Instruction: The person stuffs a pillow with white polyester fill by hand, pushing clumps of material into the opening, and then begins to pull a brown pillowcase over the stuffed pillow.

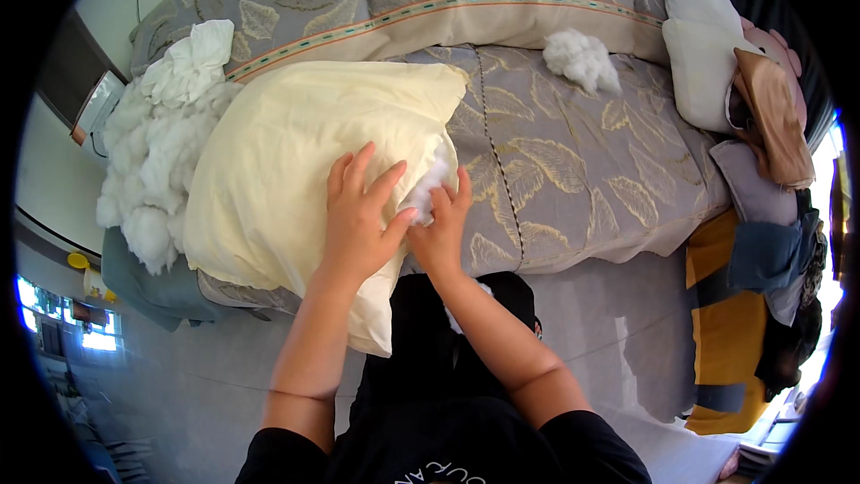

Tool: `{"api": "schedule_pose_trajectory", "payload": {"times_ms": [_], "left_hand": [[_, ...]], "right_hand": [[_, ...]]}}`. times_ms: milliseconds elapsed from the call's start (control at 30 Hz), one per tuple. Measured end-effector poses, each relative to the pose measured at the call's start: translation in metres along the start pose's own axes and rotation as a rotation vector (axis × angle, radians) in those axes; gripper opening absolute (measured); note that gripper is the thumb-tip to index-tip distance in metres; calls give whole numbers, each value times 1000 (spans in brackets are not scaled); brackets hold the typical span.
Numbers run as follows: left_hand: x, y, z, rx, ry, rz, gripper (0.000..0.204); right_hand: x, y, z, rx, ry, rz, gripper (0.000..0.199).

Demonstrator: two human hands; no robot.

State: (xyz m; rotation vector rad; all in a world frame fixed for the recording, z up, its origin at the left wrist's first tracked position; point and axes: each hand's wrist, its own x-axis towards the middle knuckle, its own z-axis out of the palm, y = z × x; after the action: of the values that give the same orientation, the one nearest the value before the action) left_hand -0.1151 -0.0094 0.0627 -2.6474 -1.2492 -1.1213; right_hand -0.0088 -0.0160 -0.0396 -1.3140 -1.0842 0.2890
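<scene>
A large cream pillow cover [278,152] lies bulging on the sofa, its open edge toward the right. White fiber stuffing [425,193] shows inside that opening. My left hand [360,215] rests on top of the cover beside the opening, fingers spread, its thumb near the edge. At the mouth of the cover, my right hand [439,229] has its fingers bent against the stuffing; part of what it grips is hidden. One corner of the cover hangs down in front, over my lap.
Loose white stuffing [148,179] is heaped left of the cover, with crumpled white cloth [190,63] above it. A small tuft [580,60] lies on the patterned grey sofa [591,170]. White cushions [703,72], brown fabric [772,116] and draped mustard cloth [730,350] line the right side.
</scene>
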Motion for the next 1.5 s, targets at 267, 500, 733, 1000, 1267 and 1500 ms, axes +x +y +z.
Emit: {"api": "schedule_pose_trajectory", "payload": {"times_ms": [267,500,733,1000,1267,1500], "left_hand": [[4,-35,23,71,13,-37,12],[-5,-44,47,-38,11,-36,6],[4,-40,38,-113,-62,-71,10],[1,-40,35,-84,-118,-78,15],[-6,-34,29,48,-205,-112,27],[-24,5,7,134,-334,-57,47]], "right_hand": [[-6,5,-7,121,-769,-174,26],[-10,-1,-22,93,-1391,160,18],[-25,11,-9,-119,-928,161,15],[-66,-2,-20,139,-990,-191,16],[-48,-15,-51,167,-674,-46,22],[-41,21,-60,30,-386,205,13]]}}
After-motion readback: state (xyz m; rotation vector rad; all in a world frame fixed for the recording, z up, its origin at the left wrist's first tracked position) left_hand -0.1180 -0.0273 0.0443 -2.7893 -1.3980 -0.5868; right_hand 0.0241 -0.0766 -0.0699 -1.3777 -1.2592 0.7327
